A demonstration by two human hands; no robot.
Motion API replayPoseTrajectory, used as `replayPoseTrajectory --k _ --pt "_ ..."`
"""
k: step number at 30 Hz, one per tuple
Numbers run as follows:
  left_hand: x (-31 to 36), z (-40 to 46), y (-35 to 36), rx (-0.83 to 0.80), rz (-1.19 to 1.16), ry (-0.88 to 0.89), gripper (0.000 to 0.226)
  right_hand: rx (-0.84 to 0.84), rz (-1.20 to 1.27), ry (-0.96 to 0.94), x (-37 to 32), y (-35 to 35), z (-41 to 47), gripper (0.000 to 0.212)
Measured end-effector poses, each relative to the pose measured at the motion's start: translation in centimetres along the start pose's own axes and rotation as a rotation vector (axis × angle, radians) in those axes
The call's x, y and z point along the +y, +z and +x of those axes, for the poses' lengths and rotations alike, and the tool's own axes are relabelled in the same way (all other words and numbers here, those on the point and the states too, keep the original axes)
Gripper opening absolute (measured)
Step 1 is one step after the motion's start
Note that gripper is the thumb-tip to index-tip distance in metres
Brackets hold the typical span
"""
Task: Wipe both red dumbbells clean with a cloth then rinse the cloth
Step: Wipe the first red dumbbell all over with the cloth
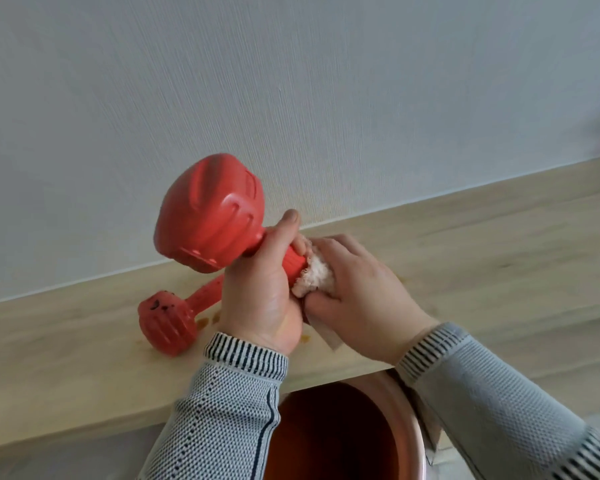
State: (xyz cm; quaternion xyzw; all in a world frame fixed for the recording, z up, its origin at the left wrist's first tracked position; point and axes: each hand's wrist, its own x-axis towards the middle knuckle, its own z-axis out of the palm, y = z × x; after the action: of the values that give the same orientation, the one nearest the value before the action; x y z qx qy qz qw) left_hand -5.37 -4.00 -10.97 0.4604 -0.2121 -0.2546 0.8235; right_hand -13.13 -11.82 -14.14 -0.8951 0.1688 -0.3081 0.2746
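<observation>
above the floor, left hand [260,299] grips raised dumbbell [208,216]; right hand [357,292] clamps cloth [314,277] on its handle; second dumbbell [168,320] looks soiled, rinse pending.

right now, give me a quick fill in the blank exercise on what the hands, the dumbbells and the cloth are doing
1. The left hand grips the raised dumbbell by its ____.
2. The right hand presses a ____ against that dumbbell.
3. The second dumbbell lies on the wooden ____, dark spots on its end.
4. Below the hands stands an orange ____.

Missing words: handle; cloth; floor; bucket
</observation>
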Motion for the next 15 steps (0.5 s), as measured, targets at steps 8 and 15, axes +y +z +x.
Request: replayPoseTrajectory --k 8,15 --pt "0.8 -0.6 -0.8 -0.135 0.226 0.086 0.021 -0.036 -0.135 -0.04 -1.0 1.2 0.0 0.06" --pt "3.8 -1.0 -1.7 -0.306 0.665 0.099 0.034 0.166 0.077 0.052 -2.3 2.1 0.1 0.032"
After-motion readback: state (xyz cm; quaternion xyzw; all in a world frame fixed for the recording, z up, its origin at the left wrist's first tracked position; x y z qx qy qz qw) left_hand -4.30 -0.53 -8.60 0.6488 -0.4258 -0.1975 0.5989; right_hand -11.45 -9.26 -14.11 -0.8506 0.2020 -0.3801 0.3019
